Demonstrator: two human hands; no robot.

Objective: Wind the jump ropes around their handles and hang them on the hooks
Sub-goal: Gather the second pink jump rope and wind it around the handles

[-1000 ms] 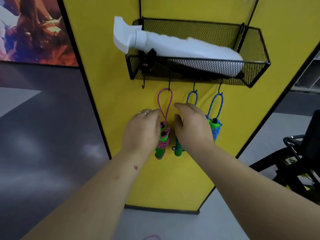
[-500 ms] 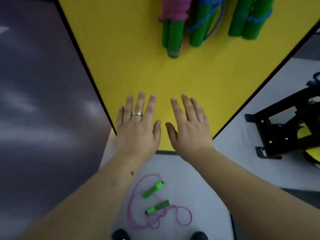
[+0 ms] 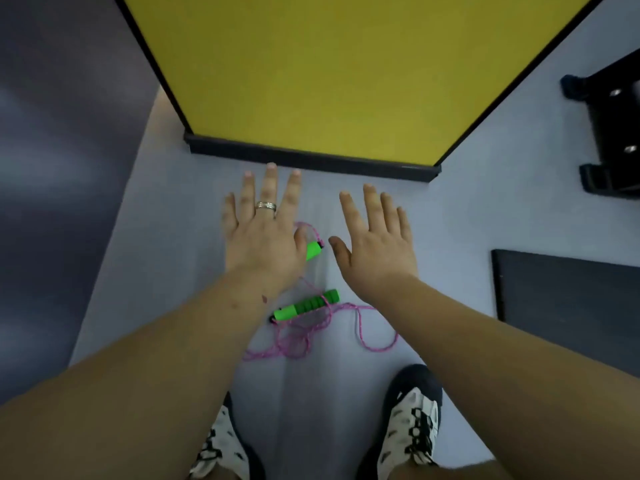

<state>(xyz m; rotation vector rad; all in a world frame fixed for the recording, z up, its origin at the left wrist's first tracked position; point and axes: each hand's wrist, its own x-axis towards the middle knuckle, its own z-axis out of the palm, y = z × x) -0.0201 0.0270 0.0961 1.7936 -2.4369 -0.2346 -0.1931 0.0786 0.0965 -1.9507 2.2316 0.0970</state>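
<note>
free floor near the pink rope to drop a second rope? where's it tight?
Bare floor runs right of the right hand, bordered by the yellow panel and dark mat. Another strip lies left of the left hand. Crowded: centre, around the pink rope, green handles and shoes.

Single head-worn view, facing steeply down, near the floor (image 3: 450, 230), yellow panel (image 3: 329, 71) ahead

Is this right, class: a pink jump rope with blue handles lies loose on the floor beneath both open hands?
Not quite. In the head view the jump rope has green handles, not blue. Otherwise yes: it lies loose on the floor beneath the open left hand and right hand.
</note>
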